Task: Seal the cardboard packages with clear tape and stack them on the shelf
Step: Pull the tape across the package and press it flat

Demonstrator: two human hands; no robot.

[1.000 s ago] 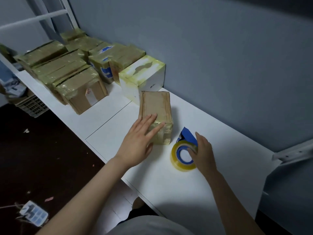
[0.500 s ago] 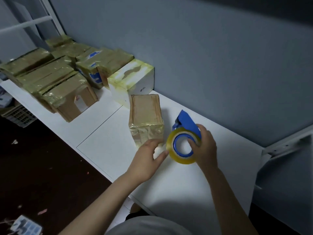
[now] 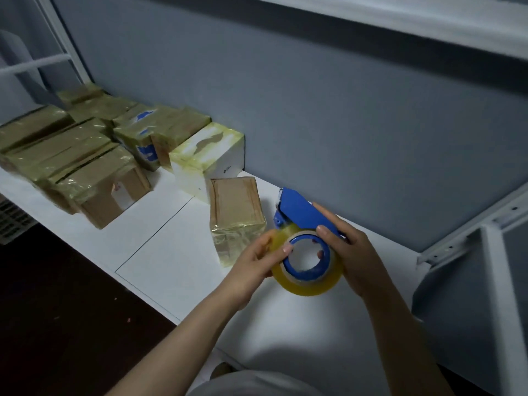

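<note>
- White shelf surface (image 3: 171, 252) runs along a grey-blue wall (image 3: 343, 124). At its far left stands a cluster of brown cardboard packages already wrapped in clear tape (image 3: 71, 155), with a white taped box (image 3: 208, 155) at the near end.
- The small brown cardboard package (image 3: 235, 207), its near end glossy with tape, lies on the surface just beside that white box. No hand is on it now, whereas a second ago the left hand lay flat on its top.
- The left hand (image 3: 254, 264) has crossed to the roll of yellowish clear tape (image 3: 307, 284), with thumb and fingers pinching its left rim.
- The right hand (image 3: 354, 252) grips the same roll from the right. One fingertip shows through the core and other fingers lie over the blue plastic dispenser (image 3: 300, 207).
- The roll rested on the surface a second ago and now appears raised off it.
- The hands are probably hunting for the loose tape end to pull a fresh strip. Sealing this package looks unfinished, so stacking it must wait.
</note>
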